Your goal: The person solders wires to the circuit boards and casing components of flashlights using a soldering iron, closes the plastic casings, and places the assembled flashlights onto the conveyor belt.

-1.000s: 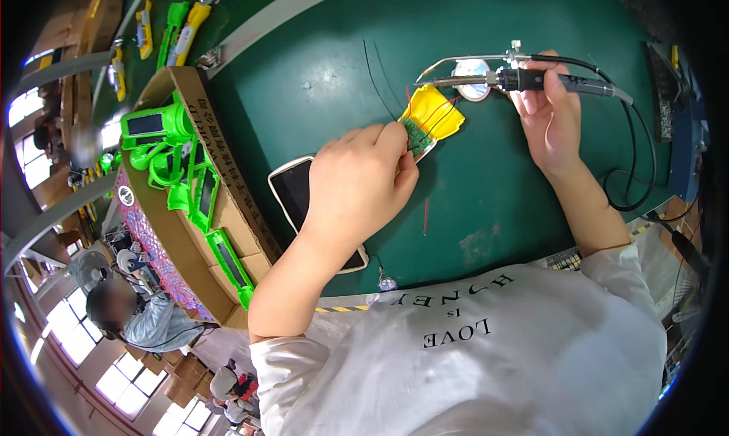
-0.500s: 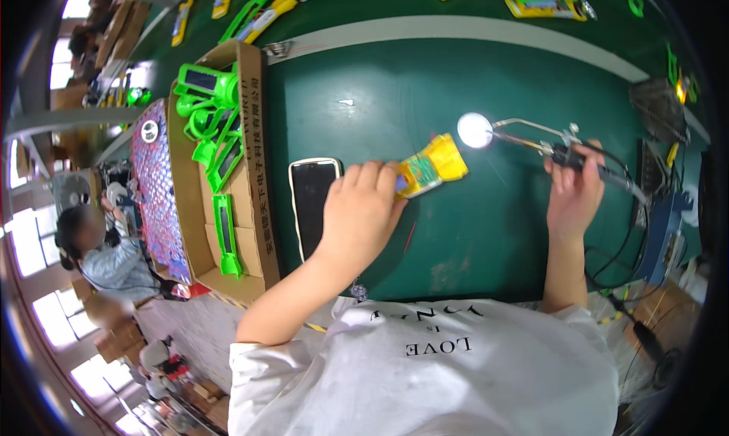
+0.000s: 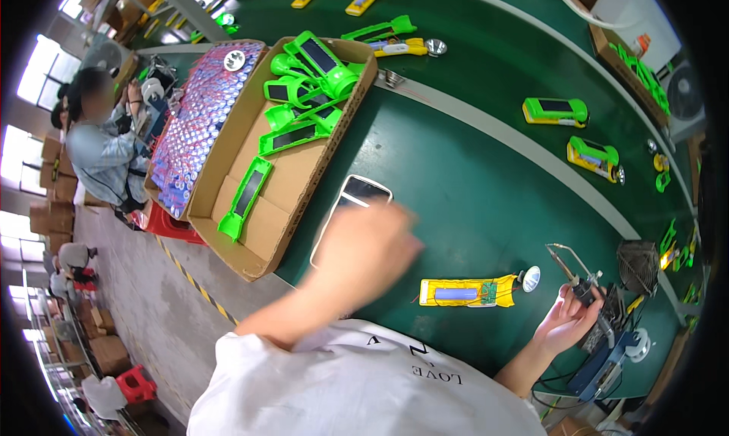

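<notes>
Sitting off the left edge of the worktop: a co-worker in light blue. Next, a tray of blue and red parts, then a carton along the left edge, green covers piled mostly at its far end. Near that edge, a phone, lying flat, partly hidden behind the left hand; left grip blurred, cannot tell whether apart or together. Close to the near edge, a yellow casing, open side up, blue cell and green board showing, clear of both hands. Just beside its right end, a reflector. Past the far edge, two green-and-yellow lamps. Toward the right edge, the right hand, grip clamped round a soldering iron, tip well clear of the casing. At the near right corner, a blue station; farther up the right edge, a mesh holder.
</notes>
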The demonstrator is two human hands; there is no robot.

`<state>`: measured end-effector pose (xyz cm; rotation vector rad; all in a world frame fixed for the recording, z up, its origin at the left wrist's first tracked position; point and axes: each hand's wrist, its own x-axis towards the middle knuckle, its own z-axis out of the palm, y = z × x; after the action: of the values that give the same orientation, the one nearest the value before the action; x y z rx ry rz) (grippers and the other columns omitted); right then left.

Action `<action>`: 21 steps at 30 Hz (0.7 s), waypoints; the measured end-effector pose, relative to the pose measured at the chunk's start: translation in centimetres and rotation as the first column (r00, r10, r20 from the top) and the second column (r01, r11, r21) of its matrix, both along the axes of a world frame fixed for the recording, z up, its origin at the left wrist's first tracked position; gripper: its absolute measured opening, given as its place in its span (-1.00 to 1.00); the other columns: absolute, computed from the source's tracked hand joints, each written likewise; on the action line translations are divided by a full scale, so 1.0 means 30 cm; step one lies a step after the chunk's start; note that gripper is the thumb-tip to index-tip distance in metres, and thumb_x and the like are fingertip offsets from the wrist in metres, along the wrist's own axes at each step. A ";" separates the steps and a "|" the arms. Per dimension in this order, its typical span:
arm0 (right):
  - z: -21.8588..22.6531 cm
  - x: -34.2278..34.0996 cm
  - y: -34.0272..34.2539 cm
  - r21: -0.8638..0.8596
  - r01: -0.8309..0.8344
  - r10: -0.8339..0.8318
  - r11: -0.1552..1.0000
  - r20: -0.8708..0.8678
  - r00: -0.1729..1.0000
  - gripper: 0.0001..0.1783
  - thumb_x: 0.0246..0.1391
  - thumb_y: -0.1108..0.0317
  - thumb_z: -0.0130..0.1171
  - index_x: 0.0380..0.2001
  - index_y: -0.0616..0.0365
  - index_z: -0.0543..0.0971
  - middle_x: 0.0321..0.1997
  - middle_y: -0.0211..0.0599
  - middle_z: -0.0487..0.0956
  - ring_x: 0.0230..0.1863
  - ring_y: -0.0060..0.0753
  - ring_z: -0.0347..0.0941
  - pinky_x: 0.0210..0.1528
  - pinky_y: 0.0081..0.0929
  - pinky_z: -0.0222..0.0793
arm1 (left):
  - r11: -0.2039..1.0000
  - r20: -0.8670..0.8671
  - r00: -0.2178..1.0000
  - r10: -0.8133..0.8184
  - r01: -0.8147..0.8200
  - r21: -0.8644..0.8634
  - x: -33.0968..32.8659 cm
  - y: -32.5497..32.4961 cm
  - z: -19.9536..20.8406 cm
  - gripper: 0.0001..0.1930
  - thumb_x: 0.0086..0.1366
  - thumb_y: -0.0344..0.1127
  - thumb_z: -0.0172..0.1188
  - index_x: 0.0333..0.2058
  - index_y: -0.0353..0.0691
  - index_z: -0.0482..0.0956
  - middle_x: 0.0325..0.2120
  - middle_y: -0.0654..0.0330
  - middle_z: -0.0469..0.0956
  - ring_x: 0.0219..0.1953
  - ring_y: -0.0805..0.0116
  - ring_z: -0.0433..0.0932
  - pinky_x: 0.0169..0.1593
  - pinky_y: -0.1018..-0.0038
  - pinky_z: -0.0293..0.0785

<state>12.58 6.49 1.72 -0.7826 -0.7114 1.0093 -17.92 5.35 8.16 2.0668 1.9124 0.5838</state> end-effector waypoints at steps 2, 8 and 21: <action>-0.013 -0.002 -0.002 -0.009 0.009 -0.009 1.000 0.010 1.000 -0.70 0.13 0.17 -0.21 -0.32 0.15 0.41 -0.79 -0.60 0.07 -0.75 -0.73 -0.03 -0.33 -0.58 0.15 | 0.948 -0.275 0.911 0.308 -0.267 0.176 -0.200 0.003 0.008 -0.78 -0.05 -0.33 0.16 -0.38 -0.25 0.44 -0.42 0.07 0.45 -0.34 0.11 0.42 -0.28 0.30 0.34; 0.011 -0.060 -0.004 -0.068 -0.017 0.018 0.998 0.021 1.000 -0.68 0.14 0.17 -0.24 -0.32 0.16 0.41 -0.79 -0.60 0.12 -0.74 -0.74 0.01 -0.39 -0.60 0.14 | 0.618 -0.701 0.601 0.384 -0.731 -0.289 -0.633 -0.173 -0.098 -0.37 -0.10 -0.16 0.24 -0.05 -0.20 0.23 -0.24 0.01 0.42 -0.17 0.05 0.42 -0.16 0.28 0.37; 0.041 -0.113 -0.007 -0.069 -0.001 0.012 0.998 0.156 0.988 -0.71 0.10 0.14 -0.17 -0.37 0.16 0.35 -0.80 -0.54 0.12 -0.71 -0.66 0.07 -0.50 -0.59 0.16 | 0.682 0.392 0.584 0.711 -0.709 -0.181 -0.502 -0.217 0.027 -0.51 0.03 -0.44 0.06 -0.04 -0.20 0.14 -0.50 0.17 0.42 -0.53 0.46 0.40 -0.50 0.55 0.31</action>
<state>9.18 6.28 2.94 -0.9269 -0.8171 0.9899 -32.98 -1.16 8.97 0.9191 2.3716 1.0930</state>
